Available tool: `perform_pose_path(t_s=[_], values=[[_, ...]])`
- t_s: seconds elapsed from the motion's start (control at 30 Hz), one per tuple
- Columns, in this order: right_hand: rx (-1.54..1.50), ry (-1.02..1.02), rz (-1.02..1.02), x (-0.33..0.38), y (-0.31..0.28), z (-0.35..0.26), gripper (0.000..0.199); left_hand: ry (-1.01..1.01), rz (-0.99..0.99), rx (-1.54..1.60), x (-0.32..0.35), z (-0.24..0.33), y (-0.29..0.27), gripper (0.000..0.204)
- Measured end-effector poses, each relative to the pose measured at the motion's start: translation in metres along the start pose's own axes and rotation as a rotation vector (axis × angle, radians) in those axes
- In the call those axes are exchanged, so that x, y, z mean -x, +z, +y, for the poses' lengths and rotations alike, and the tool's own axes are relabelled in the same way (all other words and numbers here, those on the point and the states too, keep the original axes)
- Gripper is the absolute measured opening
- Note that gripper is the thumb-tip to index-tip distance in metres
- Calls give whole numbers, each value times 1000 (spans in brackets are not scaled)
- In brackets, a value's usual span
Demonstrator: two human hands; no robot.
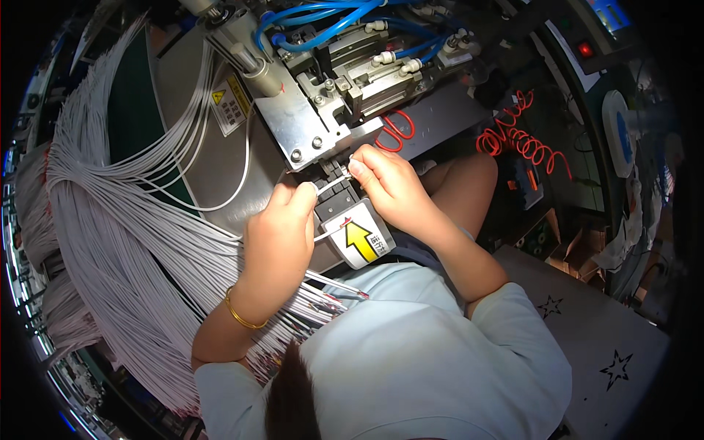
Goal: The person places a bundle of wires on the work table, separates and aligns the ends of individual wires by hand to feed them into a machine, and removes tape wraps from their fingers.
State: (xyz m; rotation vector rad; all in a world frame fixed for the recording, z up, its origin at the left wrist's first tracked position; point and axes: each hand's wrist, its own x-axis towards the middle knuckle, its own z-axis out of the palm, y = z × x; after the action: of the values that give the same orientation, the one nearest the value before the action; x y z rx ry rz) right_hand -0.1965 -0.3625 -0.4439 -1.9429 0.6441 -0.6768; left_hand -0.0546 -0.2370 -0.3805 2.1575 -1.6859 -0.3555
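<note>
Matt brushed metal machine plate (293, 121), glossy blue plastic hoses (323, 22), smooth grey plastic-coated wires (110, 220).

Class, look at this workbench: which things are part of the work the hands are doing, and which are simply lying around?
In use:
left hand
right hand
thin white wire pinched between them
machine's black slot block

Lying about:
bundle of white wires
red coiled cable
blue air hoses
yellow arrow label

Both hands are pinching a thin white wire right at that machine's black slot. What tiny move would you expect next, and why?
Probably a short push of the wire forward into the black slot. The right hand pinches its tip right at the opening under the metal bracket, while the left hand steadies it just behind. The tip looks lined up but I cannot tell whether it is seated.
</note>
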Motion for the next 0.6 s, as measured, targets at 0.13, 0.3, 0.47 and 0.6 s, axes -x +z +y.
perform_pose_path(t_s=[0.13,0.3,0.47,0.6], values=[[31,-43,-46,-1,-4,2,19,2,85,5,5,7,5,10],[99,-66,24,-3,-2,2,16,154,31,-19,2,14,4,14],[21,-59,-11,-3,-6,3,12,182,-21,-102,-1,9,6,21],[-145,53,-88,-3,-9,5,11,127,-58,36,-4,9,-1,26]])
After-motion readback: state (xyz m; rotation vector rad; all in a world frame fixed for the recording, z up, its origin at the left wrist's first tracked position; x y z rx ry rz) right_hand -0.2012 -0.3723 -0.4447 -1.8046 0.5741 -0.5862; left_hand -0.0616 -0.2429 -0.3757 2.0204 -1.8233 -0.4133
